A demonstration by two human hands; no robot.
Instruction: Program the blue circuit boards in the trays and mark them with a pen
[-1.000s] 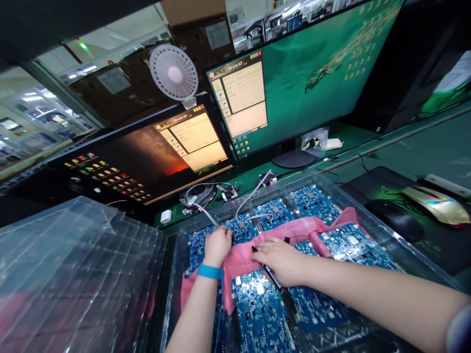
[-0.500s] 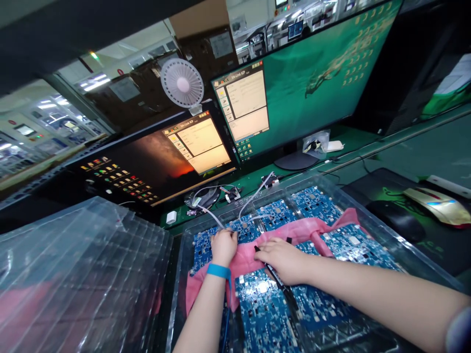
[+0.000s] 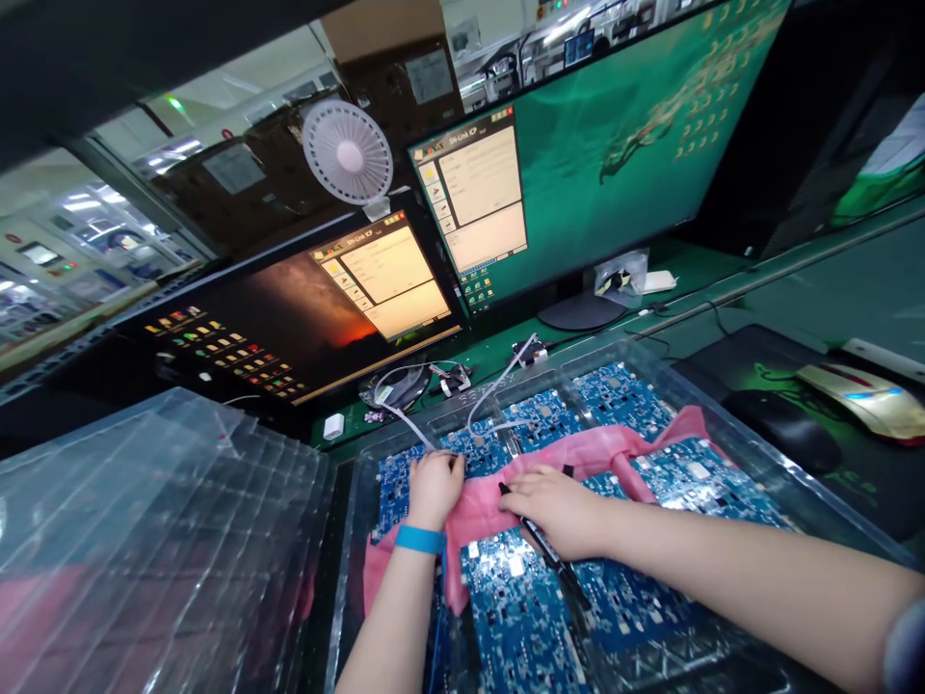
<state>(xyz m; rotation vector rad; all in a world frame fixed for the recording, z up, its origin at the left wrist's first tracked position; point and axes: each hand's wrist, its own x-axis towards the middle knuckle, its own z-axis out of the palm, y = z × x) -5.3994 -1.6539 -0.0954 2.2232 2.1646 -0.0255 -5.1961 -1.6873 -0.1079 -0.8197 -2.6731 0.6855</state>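
Note:
My left hand [image 3: 436, 490], with a blue wristband [image 3: 419, 539], is closed at the end of a white cable [image 3: 409, 424], over the back-left blue circuit board [image 3: 394, 487]. My fingers hide the cable's tip. In my right hand [image 3: 553, 509] is a black pen [image 3: 545, 547], slanting over the boards, its upper end by my thumb. Beneath both hands a pink strip [image 3: 491, 506] lies across the boards. The boards sit in a clear plastic tray [image 3: 802, 482]. A second white cable [image 3: 498, 386] reaches the boards at the back.
Stacked clear trays [image 3: 166, 540] stand at the left. Behind are two monitors [image 3: 347, 299] and a white fan [image 3: 348, 152]. Small connector parts [image 3: 454, 379] lie at the tray's back edge. A black mouse [image 3: 780, 431] and a gold mouse [image 3: 863, 397] rest on the right.
My left hand and forearm have shifted slightly left, still at the same board. The view has tilted a little; my right hand keeps its place with the pen.

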